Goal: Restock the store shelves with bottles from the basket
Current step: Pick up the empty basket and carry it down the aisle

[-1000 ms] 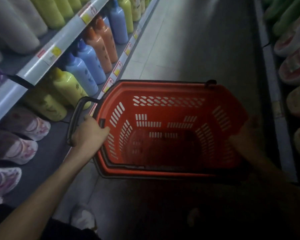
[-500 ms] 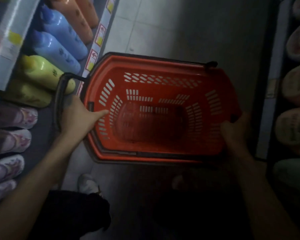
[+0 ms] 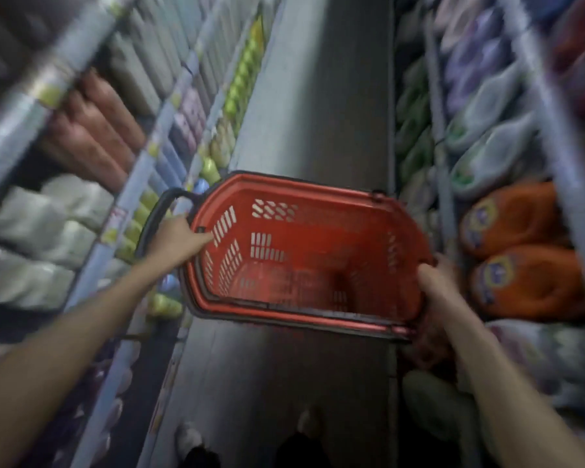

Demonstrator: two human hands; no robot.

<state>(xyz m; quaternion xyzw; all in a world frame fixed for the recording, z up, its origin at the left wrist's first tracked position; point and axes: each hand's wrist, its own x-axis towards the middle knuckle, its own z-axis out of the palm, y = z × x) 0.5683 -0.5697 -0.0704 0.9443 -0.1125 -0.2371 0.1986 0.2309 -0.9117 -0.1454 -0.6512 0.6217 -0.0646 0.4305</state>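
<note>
A red plastic basket (image 3: 304,211) with slotted walls hangs in the aisle in front of me, and I see no bottles inside it. My left hand (image 3: 174,239) grips its left end beside the black handle (image 3: 156,214). My right hand (image 3: 434,285) grips the basket's right end at the rim. Bottles line the left shelves: orange ones (image 3: 98,130) on an upper level, yellow-green ones (image 3: 240,82) and blue ones lower down. The frame is blurred by motion.
Shelves stand close on both sides of a narrow grey floor strip (image 3: 318,96). Orange refill pouches (image 3: 517,251) and white-green pouches (image 3: 487,146) fill the right shelves. White packs (image 3: 41,231) sit on the left. My shoes (image 3: 188,440) show at the bottom.
My view has swung upward, so more of both shelf rows shows. The basket has risen with both hands still holding its ends.
</note>
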